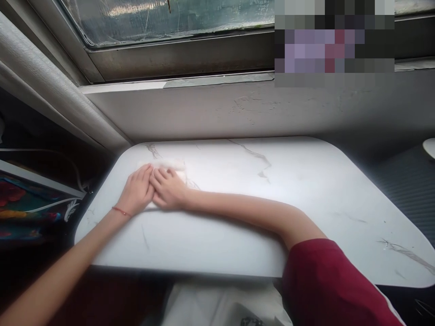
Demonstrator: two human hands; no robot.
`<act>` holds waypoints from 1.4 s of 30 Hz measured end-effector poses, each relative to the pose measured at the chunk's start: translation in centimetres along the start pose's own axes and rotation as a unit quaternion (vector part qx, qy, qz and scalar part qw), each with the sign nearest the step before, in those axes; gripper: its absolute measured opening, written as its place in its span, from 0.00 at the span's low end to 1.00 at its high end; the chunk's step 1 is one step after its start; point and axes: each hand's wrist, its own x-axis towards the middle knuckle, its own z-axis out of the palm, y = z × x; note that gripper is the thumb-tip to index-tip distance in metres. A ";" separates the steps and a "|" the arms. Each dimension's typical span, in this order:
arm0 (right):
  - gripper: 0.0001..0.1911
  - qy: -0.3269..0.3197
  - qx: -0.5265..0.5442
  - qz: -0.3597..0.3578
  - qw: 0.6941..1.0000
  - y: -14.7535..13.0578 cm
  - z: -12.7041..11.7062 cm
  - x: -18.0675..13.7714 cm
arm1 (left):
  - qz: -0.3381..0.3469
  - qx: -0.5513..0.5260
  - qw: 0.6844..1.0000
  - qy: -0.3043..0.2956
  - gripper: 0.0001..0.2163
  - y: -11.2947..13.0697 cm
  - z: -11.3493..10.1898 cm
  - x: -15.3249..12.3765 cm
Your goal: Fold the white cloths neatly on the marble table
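A white cloth (179,165), perhaps a wipe or paper towel, lies on the left part of a white marble-patterned tabletop (220,235). My right hand (169,188) presses down on it, fingers bent against the cloth. Touching it on the left is my left hand (136,190), laid nearly flat with its fingers together at the cloth's left side. A thin red string bracelet (121,211) circles the left wrist. Both hands hide much of the cloth, and its pale colour blends into the tabletop.
Behind the table rises a pale wall (204,106) with flaking paint, below a metal-framed window (176,22). A pale pipe (57,68) slants down at the left, near colourful fabric (23,213) and white cords (70,209). Something white (217,303) lies beneath the front edge.
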 end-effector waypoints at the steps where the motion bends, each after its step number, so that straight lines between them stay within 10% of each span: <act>1: 0.25 0.002 -0.005 0.005 1.000 0.9 -0.1 -0.1 | 0.001 -0.002 1.000 -0.005 0.28 0.3 0.2 1.0; 19: 0.24 0.005 -0.043 0.059 0.997 14.8 -2.2 -0.7 | 0.013 -0.031 0.999 0.007 0.26 5.4 3.6 14.6; 42: 0.26 -0.022 -0.038 0.083 0.996 14.7 -2.9 -1.0 | 0.006 -0.028 0.999 0.031 0.24 5.2 4.2 14.9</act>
